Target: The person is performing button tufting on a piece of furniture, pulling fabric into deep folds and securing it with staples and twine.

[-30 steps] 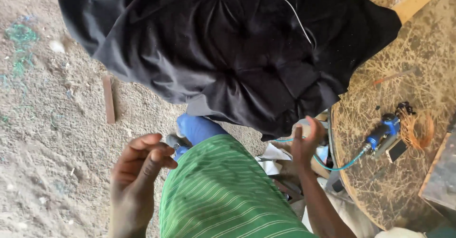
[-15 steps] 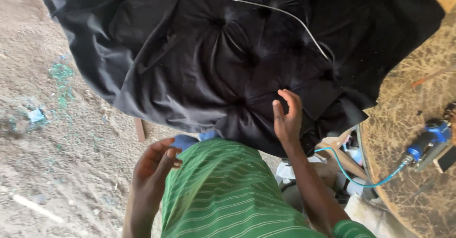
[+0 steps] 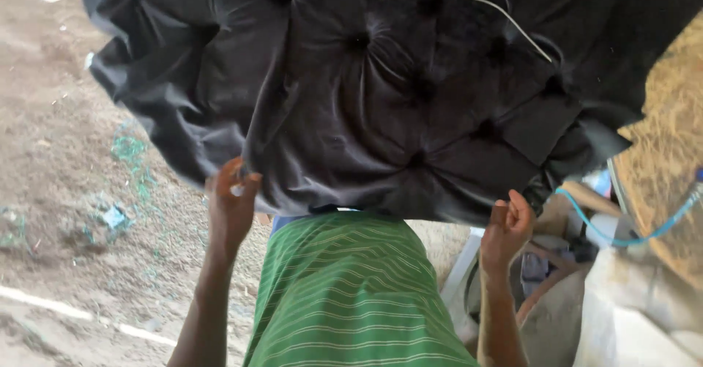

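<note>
Both hands, left (image 3: 233, 204) and right (image 3: 507, 225), are gripping the near edge of the black tufted cushion (image 3: 410, 96), its length running left-right, tilting down toward the person.

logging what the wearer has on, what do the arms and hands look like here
Both forearms are bare to the bottom of the frame: no sleeves show. The left hand and right hand wear no gloves, and no rings, watch or bands can be seen. Between the arms is a green shirt with thin pale stripes. No cables or markings on the arms.
</note>
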